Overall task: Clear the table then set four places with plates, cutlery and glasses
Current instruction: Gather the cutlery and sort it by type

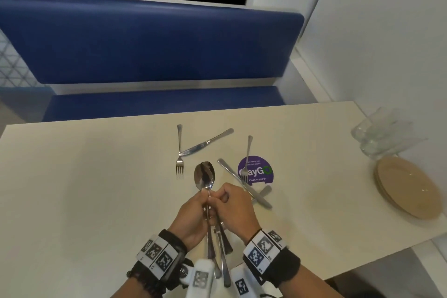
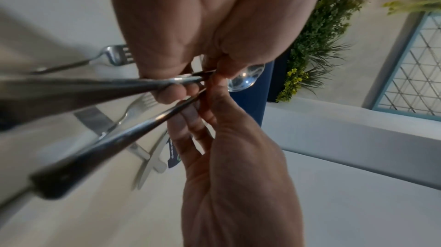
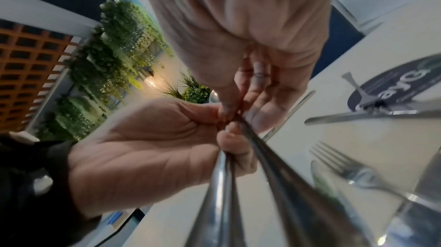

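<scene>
Left hand (image 1: pixel 191 215) and right hand (image 1: pixel 232 210) together grip a bundle of shiny steel spoons (image 1: pixel 204 175), bowls pointing to 12 o'clock above the cream tabletop (image 1: pixel 84 176).

spoons (image 1: pixel 204 175): polished metal, mirror-glossy | fork (image 1: pixel 179 152) at 12, knife (image 1: pixel 206 142) at 1: brushed steel, satin | table (image 1: pixel 96 176): smooth matt cream laminate | plates (image 1: pixel 408 187) at 3: matt tan | glasses (image 1: pixel 384 133) at 2: clear, glossy | sticker (image 1: pixel 262 172): glossy purple | bench (image 1: pixel 145 41): smooth blue upholstery
</scene>
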Action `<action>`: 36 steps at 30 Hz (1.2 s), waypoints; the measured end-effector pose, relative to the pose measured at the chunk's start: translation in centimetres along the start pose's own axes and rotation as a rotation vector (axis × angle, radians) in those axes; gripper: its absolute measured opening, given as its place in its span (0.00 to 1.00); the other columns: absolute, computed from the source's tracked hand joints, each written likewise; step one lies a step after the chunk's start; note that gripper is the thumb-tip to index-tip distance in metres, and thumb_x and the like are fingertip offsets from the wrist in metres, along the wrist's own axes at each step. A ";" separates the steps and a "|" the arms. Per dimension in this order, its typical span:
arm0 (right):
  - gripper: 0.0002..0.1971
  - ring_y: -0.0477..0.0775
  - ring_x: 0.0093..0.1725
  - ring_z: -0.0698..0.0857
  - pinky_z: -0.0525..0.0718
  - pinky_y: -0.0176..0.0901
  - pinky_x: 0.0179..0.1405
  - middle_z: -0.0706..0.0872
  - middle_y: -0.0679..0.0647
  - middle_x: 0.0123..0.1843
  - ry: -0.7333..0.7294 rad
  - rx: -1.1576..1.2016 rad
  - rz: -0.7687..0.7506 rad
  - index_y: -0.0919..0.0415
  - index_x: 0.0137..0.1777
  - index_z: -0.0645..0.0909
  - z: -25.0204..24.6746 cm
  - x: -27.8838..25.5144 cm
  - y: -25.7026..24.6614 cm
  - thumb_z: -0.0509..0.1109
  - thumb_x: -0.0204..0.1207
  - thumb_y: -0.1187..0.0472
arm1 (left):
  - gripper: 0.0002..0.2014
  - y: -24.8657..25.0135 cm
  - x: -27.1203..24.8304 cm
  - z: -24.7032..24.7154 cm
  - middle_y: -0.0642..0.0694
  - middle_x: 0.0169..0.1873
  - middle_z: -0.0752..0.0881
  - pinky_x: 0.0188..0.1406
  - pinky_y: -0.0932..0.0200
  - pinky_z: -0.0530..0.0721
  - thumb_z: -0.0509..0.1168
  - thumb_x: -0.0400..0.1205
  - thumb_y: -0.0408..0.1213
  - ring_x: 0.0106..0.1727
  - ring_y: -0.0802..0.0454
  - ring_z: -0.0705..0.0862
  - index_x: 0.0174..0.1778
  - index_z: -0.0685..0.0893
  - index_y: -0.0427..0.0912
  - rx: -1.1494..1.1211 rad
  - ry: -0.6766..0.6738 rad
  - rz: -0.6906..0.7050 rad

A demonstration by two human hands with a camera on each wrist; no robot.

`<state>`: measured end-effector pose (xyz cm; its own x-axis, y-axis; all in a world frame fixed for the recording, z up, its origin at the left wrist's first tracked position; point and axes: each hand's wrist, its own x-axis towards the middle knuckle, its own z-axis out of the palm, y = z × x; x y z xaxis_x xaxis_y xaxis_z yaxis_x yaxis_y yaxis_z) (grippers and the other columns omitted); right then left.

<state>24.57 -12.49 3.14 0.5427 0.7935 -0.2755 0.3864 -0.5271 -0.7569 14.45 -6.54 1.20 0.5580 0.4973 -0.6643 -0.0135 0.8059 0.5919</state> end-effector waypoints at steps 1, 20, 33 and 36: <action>0.12 0.41 0.30 0.83 0.83 0.36 0.32 0.85 0.48 0.32 0.009 0.002 0.013 0.56 0.37 0.79 -0.6 0.0 0.2 0.78 0.75 0.52 | 0.16 0.1 0.1 0.4 0.42 0.36 0.87 0.25 0.59 0.78 0.52 0.92 0.41 0.27 0.55 0.80 0.55 0.81 0.35 -0.015 -0.021 -0.018; 0.17 0.47 0.34 0.84 0.81 0.41 0.45 0.88 0.53 0.36 -0.371 0.061 0.062 0.61 0.39 0.84 -11.8 -1.2 11.4 0.65 0.83 0.50 | 0.12 -3.7 5.1 14.9 0.44 0.28 0.75 0.33 0.59 0.81 0.54 0.91 0.38 0.31 0.54 0.82 0.45 0.76 0.37 0.097 -0.051 0.074; 0.13 0.37 0.29 0.77 0.75 0.35 0.38 0.80 0.45 0.33 -0.445 0.142 0.159 0.49 0.44 0.70 -28.3 2.5 26.0 0.52 0.89 0.49 | 0.11 -8.3 16.4 31.4 0.40 0.43 0.91 0.50 0.47 0.86 0.63 0.88 0.39 0.43 0.46 0.90 0.59 0.83 0.35 0.345 -0.118 -0.105; 0.11 0.46 0.35 0.79 0.75 0.45 0.41 0.80 0.48 0.37 -0.417 0.020 0.210 0.53 0.49 0.68 -30.4 3.6 29.3 0.52 0.89 0.49 | 0.12 -9.4 19.4 34.7 0.37 0.47 0.89 0.44 0.50 0.90 0.64 0.86 0.29 0.47 0.43 0.89 0.64 0.83 0.30 0.514 -0.130 -0.151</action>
<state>60.56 -34.33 -2.04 0.2600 0.7269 -0.6357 0.2835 -0.6867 -0.6693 54.20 -15.64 -1.43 0.6206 0.3184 -0.7166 0.4633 0.5884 0.6627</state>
